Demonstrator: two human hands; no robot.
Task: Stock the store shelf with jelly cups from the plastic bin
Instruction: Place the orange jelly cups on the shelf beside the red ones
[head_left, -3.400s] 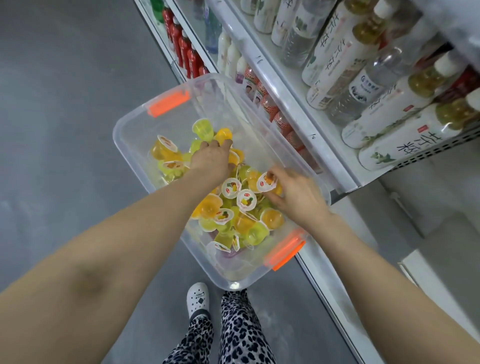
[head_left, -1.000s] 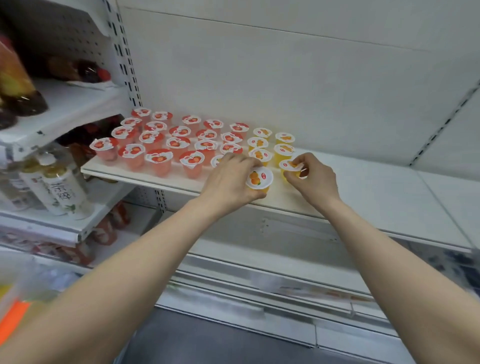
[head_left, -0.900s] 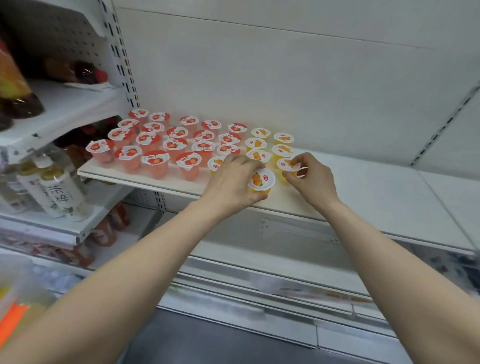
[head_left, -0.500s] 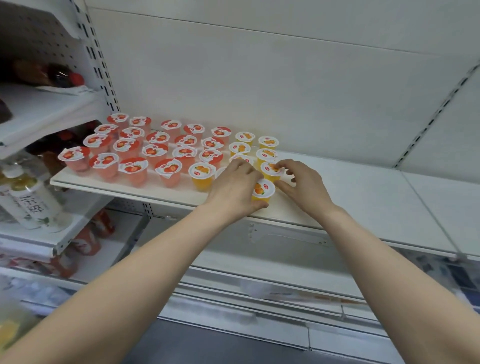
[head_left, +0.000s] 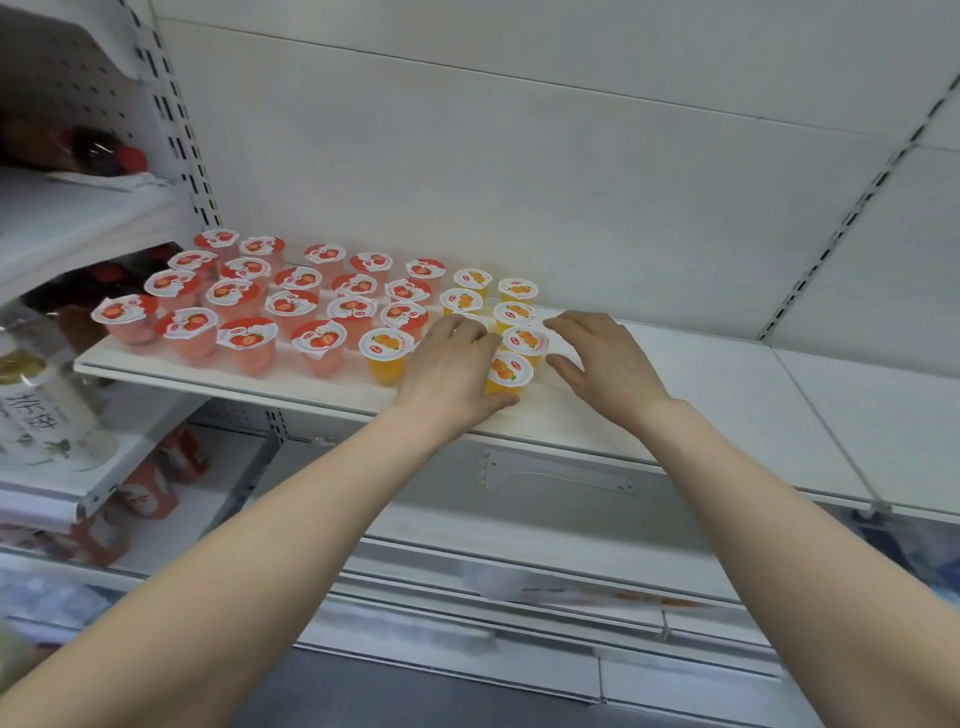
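Left hand (head_left: 447, 374) seemingly grips a round, foil-lidded translucent orange jelly cup (head_left: 509, 370) on the smooth white shelf (head_left: 727, 395); right hand (head_left: 605, 364) rests beside, fingers loosely spread.

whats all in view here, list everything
red cups: about 19, red lids, four rows, shelf's left
orange cups: at least 7, orange, right of the red ones
shelf: 1, white, middle
tea bottle: 1, white label, lower left shelf
dark bottles: count unclear, dark, upper left shelf
red packs: several, red, bottom left
left hand: grips the front cup, orange, near shelf edge
right hand: fingers spread, just right of the orange cups
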